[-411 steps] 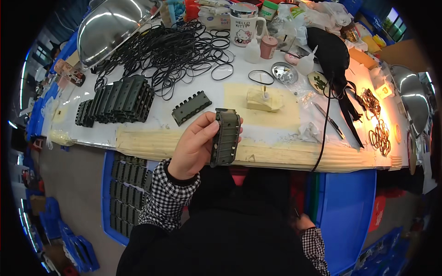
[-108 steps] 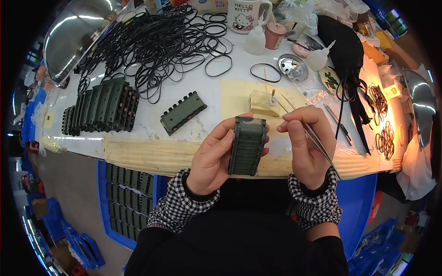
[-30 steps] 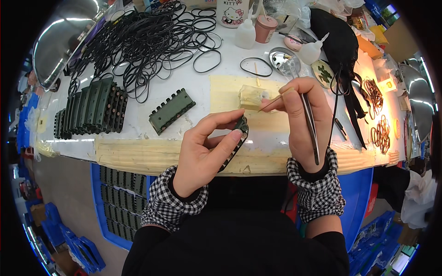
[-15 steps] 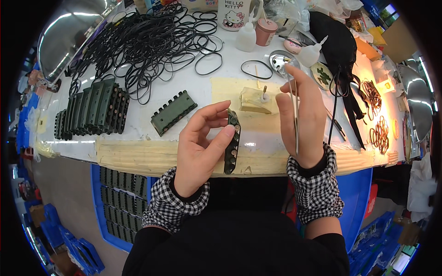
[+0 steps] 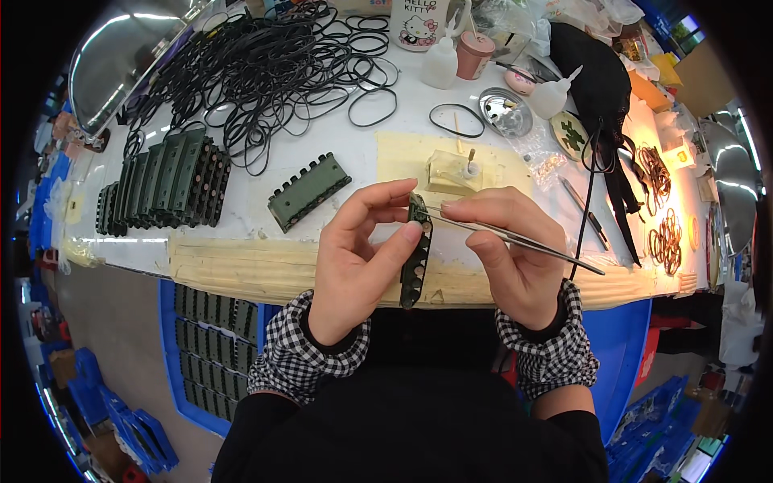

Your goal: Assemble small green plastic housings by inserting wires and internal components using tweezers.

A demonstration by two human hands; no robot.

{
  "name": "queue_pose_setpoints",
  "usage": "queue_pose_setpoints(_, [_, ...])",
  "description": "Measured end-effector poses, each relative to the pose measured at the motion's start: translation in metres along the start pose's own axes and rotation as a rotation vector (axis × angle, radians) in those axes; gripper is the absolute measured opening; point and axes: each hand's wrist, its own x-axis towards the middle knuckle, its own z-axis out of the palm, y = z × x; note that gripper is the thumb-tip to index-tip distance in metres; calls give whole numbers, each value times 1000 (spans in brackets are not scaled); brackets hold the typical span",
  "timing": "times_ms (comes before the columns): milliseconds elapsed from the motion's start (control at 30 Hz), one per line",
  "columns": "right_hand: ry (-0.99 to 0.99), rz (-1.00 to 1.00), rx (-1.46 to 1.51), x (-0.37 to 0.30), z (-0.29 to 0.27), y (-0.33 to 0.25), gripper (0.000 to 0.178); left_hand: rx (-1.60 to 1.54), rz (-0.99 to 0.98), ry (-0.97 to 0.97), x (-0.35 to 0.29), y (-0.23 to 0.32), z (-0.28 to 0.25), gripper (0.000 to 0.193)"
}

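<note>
My left hand (image 5: pixel 348 270) holds a dark green toy tank chassis (image 5: pixel 416 264) on edge, its row of round wheels showing, thumb against its side. Between the thumb and fingers of my right hand (image 5: pixel 523 262) lies a pair of metal tweezers (image 5: pixel 535 243). Their tips reach the upper end of the chassis; whether they grip a small part there is too small to tell. A second green chassis (image 5: pixel 310 191) lies on the table left of my hands. Beyond them stands a tape-covered block (image 5: pixel 451 175) with a small upright peg.
Stacked green chassis (image 5: pixel 165 183) stand at left, below a heap of black rubber bands (image 5: pixel 266 80). White squeeze bottles (image 5: pixel 439 64), a pink cup (image 5: pixel 475 56), a metal dish (image 5: pixel 506 113) and a dish of green pieces (image 5: pixel 570 135) sit far right. A blue tray (image 5: pixel 171 354) is below the table edge.
My right hand has come left and down, turning the tweezers from upright to slanting, with their tips now at the chassis top. My left hand still holds the chassis.
</note>
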Motion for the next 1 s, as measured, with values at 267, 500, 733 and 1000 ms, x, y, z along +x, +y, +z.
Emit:
queue_pose_setpoints(267, [-19, -24, 13, 1, 1, 3, 18, -20, -19, 19, -1, -2, -1, 39])
queue_pose_setpoints(500, [-85, -104, -28, 4, -1, 5, 14, -15, -30, 1, -3, -5, -2, 38])
queue_pose_setpoints(733, [-92, -189, -138, -1, -1, 6, 16, -5, 23, 21, -6, -5, 2, 37])
queue_pose_setpoints(1000, [19, -166, -126, -7, 6, 5, 20, -97, 18, 28, -5, -5, 12, 38])
